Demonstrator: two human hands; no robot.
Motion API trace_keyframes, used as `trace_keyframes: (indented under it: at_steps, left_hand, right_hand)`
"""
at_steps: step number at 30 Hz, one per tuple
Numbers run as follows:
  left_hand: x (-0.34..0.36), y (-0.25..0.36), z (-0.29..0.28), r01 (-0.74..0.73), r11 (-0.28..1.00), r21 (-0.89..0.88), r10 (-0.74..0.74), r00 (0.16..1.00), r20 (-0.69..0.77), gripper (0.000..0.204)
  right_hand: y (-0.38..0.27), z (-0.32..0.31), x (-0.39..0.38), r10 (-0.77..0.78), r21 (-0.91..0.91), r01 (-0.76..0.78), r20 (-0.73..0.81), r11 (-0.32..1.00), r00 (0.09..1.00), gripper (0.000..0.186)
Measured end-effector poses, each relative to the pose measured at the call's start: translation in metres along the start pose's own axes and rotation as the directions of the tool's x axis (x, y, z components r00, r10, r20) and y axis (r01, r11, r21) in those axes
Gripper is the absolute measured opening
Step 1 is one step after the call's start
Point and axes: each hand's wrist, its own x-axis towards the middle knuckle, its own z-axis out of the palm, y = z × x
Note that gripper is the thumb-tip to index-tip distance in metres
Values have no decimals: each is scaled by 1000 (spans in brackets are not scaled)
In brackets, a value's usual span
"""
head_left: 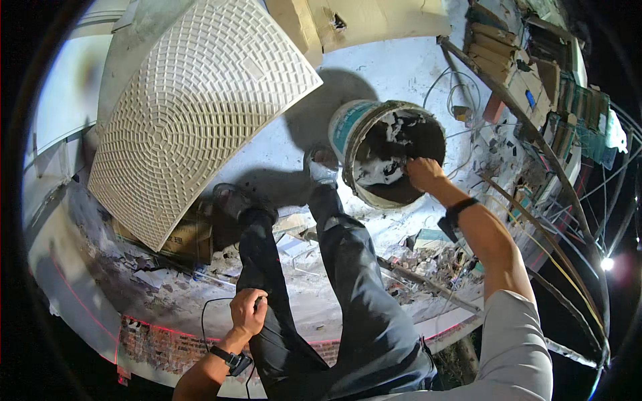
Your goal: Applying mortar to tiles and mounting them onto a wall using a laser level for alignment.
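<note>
Your right hand (424, 174) reaches inside the mouth of the bucket (345, 131), its fingers bent over the grey and white paste (384, 175); you cannot be told from this view whether they grip a tool. The bucket sits on the floor (399, 73), its teal-and-white side facing left. Your left hand (249, 311), well apart from the right, is curled beside your left leg, nearer you than the bucket; whether it is clamped on anything cannot be told. Left of the bucket is a large cream panel (194, 100) with a raised ring pattern. Your right shoe (324, 167) is just left of the bucket. Beyond the bucket lies flat cardboard (384, 27); rubble (438, 267) is scattered on its near side.
</note>
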Motion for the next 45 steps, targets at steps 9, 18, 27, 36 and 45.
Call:
trace_keyframes:
  at_steps: [9, 18, 27, 36, 45]
  left_hand:
    - [16, 0, -19, 46, 997, 58, -49, 997, 53, 14]
    - [21, 24, -18, 62, 987, 146, -77, 992, 98, 18]
    - [-4, -46, -36, 401, 908, -117, -397, 916, 59, 19]
    - [-30, -129, -109, 537, 805, -253, -579, 803, -139, 23]
    - [-104, -86, -72, 84, 995, -61, -76, 990, 118, 50]
  right_hand:
    - [-64, 63, 30, 224, 631, -178, 7, 755, 975, 23]
    - [-88, 40, 9, 27, 867, -278, 317, -413, 948, 19]
    - [-122, 42, -56, 326, 843, 50, 152, -536, 933, 11]
    - [-161, -79, -196, 303, 992, 116, -94, -55, 948, 10]
    - [-400, -214, -121, -54, 776, 351, -381, 524, 923, 46]
